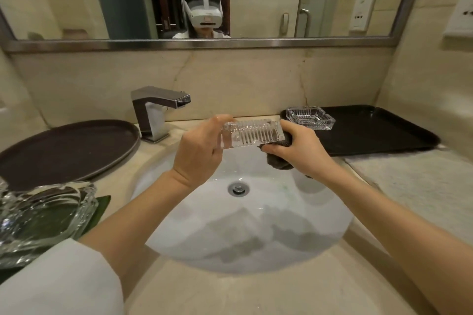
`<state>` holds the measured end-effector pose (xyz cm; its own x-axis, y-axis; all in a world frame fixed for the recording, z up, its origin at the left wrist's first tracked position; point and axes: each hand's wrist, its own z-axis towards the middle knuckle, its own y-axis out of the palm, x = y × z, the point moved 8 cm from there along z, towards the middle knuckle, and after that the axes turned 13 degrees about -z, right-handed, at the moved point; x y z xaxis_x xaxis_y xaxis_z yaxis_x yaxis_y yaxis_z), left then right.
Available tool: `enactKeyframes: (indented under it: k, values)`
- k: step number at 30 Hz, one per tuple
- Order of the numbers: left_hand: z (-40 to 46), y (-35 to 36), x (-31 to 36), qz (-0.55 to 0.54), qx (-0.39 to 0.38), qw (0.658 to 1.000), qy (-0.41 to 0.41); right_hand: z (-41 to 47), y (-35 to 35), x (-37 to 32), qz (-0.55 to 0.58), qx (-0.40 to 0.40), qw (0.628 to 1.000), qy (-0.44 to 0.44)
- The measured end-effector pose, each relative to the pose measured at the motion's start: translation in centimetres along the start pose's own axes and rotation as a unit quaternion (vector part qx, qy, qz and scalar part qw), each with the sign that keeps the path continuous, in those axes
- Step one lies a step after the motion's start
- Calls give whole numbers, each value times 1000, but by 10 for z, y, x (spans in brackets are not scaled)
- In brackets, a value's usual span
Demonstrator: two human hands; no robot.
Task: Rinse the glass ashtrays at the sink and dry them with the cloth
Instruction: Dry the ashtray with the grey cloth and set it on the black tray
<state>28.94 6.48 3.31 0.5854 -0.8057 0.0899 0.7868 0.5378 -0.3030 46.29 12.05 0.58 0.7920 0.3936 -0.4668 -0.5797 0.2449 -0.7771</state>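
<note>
Above the white sink [320, 225] I hold a ribbed glass ashtray [252, 133] on edge. My left hand [202, 151] grips its left end. My right hand [299, 148] grips a dark grey cloth [277, 160] and presses it against the ashtray's right end and underside. A second glass ashtray [310, 118] sits upright on the near left corner of the black rectangular tray [378, 133]. The chrome tap [156, 110] stands behind the basin to the left, with no water visibly running.
A dark oval tray [66, 148] lies left of the tap. A large clear glass dish [41, 215] on a green leaf mat sits at the near left. A pale towel mat [419, 181] lies right of the basin. The mirror spans the back wall.
</note>
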Motion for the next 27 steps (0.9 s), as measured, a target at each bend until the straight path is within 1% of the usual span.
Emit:
enactKeyframes:
  k: [4, 6, 7, 8, 9, 10, 11, 12, 13, 14, 15, 16, 17, 18, 19, 20, 22, 23, 24, 25, 27]
  values:
    - [5, -1, 4, 8, -18, 999, 44, 1, 7, 8, 1, -29, 999, 43]
    - [5, -1, 3, 9, -14, 999, 49, 0, 10, 14, -26, -43, 996, 73]
    - [4, -1, 1, 11, -10, 999, 42, -1, 10, 18, -18, -53, 994, 93]
    - [2, -1, -1, 14, -7, 999, 29, -3, 13, 22, 24, -70, 990, 121]
    - [1, 0, -3, 17, -6, 1000, 13, -5, 16, 24, 102, -92, 978, 154]
    - [-2, 2, -7, 17, -7, 1000, -8, -8, 19, 26, 200, -108, 955, 190]
    - [-4, 4, -12, 14, -12, 999, -37, -11, 19, 25, 297, -104, 923, 221]
    - [-6, 6, -18, 6, -17, 996, -82, -12, 17, 23, 373, -85, 893, 238]
    - [-8, 8, -25, -12, -22, 989, -148, -13, 14, 21, 416, -54, 874, 245]
    - [-11, 11, -35, -50, -23, 970, -236, -12, 11, 19, 418, -17, 876, 238]
    - [-18, 16, -45, -102, -15, 938, -331, -11, 5, 14, 375, 27, 903, 210]
    - [-28, 22, -54, -155, -3, 895, -418, -10, -1, 4, 302, 74, 937, 160]
    - [-37, 28, -61, -199, 12, 852, -485, -10, -6, -10, 223, 120, 963, 96]
    - [-46, 34, -68, -228, 19, 814, -534, -12, -7, -24, 153, 161, 974, 31]
    - [-53, 39, -72, -250, 14, 782, -571, -14, -4, -36, 94, 187, 978, -20]
    - [-59, 43, -73, -267, 2, 754, -601, -14, 3, -43, 44, 193, 979, -51]
    - [-69, 52, -72, -298, -20, 708, -639, -13, 26, -49, -36, 154, 984, -77]
    - [-73, 55, -70, -310, -26, 695, -648, -14, 37, -49, -64, 130, 986, -80]
    - [-76, 56, -68, -311, -26, 692, -651, -14, 47, -49, -86, 111, 987, -79]
    - [-77, 57, -68, -301, -22, 697, -650, -14, 56, -48, -103, 95, 987, -73]
    - [-77, 54, -74, -252, -13, 725, -641, -12, 66, -48, -104, 67, 991, -47]
